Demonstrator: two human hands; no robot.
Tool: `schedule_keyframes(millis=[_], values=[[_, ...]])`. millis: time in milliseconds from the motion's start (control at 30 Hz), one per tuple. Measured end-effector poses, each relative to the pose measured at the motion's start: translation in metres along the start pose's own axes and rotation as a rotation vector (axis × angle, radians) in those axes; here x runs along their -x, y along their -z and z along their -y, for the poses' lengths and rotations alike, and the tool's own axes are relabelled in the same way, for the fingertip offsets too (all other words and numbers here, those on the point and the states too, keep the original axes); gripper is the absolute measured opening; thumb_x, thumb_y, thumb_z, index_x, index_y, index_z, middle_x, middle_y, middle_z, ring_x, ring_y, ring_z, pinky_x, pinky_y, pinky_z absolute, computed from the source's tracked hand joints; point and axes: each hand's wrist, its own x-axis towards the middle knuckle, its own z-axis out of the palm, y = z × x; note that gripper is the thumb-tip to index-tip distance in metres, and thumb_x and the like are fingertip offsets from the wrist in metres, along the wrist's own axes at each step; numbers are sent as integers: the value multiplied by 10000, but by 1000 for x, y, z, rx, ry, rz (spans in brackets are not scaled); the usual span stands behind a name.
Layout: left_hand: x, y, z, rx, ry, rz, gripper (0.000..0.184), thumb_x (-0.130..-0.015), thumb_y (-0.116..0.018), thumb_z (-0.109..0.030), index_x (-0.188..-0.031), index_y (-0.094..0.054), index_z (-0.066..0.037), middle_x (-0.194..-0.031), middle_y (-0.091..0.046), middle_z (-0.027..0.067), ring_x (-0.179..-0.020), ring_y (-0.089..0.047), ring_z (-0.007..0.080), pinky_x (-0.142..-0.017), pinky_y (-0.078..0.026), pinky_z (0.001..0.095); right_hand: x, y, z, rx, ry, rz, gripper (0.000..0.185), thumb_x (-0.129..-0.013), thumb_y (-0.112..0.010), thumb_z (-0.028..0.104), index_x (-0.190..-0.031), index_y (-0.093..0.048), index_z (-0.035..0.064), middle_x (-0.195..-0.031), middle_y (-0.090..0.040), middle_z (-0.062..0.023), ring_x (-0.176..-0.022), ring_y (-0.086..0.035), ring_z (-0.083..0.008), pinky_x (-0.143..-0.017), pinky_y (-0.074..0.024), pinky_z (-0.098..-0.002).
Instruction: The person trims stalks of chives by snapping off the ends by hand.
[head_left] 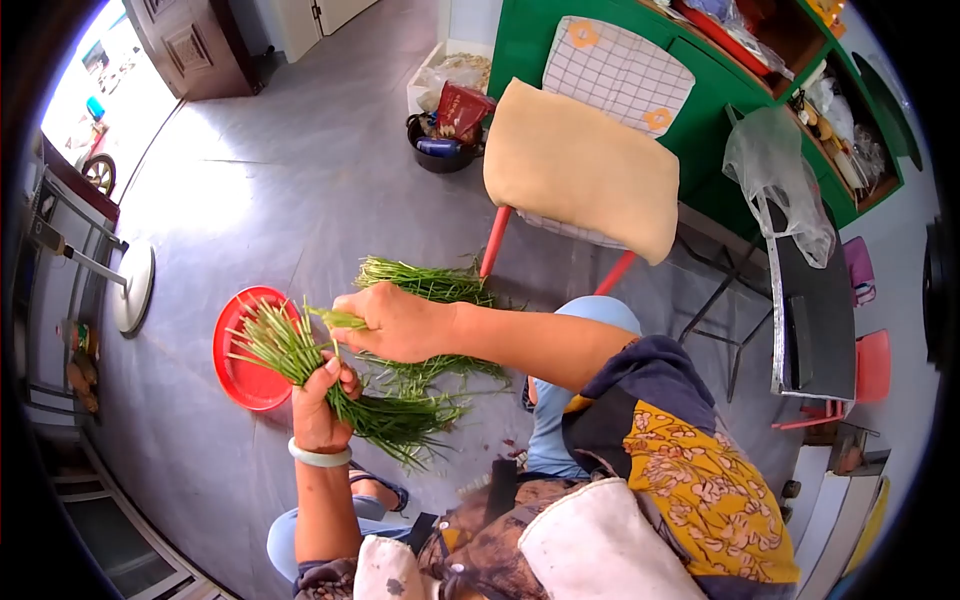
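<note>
My left hand [322,405], with a pale bangle at the wrist, is wrapped round a thick bunch of green stalks [275,345]. The pale ends point up and left, the leafy ends down and right. Fingers closed, my right hand [395,322] pinches a few light green stalks [338,319] just above the bunch. A red round basin [262,392] sits on the floor behind the bunch's pale ends. More green stalks [415,278] lie on the floor beyond my right hand, and some spread below my right forearm.
A chair with a beige cushion [580,170] stands ahead, before a green cabinet [520,40]. Near it are a black tub [440,160] with packets and a dark table [815,310] at right. A round white stand base [136,290] is at left.
</note>
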Motion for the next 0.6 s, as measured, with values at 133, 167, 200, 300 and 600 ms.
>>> schedule_keyframes(millis=[133,167,200,300,600], values=[[-1,-2,0,-59,-4,-70,156,-833,-633,-70,-965,-553,-52,-703,-580,67,-612,-522,165,-557,-427,279,2,-6,-12,174,95,-84,173,-870,-592,144,-850,-545,-21,-726,-594,-219,-664,-585,-371,-606,-459,-395],[-1,-2,0,-72,-1,-85,160,-831,-638,-69,-966,-554,-51,-704,-581,67,-610,-522,166,-557,-428,279,1,-8,-15,175,96,-92,170,-867,-595,141,-853,-546,-20,-725,-588,-224,-669,-578,-386,-605,-456,-401],[-1,-2,0,-71,-1,-87,159,-829,-642,-67,-961,-556,-50,-704,-583,68,-608,-523,167,-558,-430,281,1,-9,-16,176,97,-100,167,-864,-597,139,-856,-546,-20,-724,-582,-230,-674,-571,-401,-603,-453,-407],[-1,-2,-1,-72,3,-95,157,-822,-651,-62,-949,-561,-47,-702,-588,69,-601,-525,169,-559,-437,284,1,-6,-12,151,35,-86,175,-869,-594,144,-859,-544,-24,-725,-585,-227,-660,-574,-382,-604,-452,-404],[1,3,-1,-61,22,-35,169,-812,-657,-70,-952,-566,-48,-721,-594,73,-614,-539,168,-567,-441,280,-9,13,-18,-99,-122,-198,135,-855,-604,137,-812,-600,9,-647,-559,-6,-639,-485,-60,-590,-426,-278]])
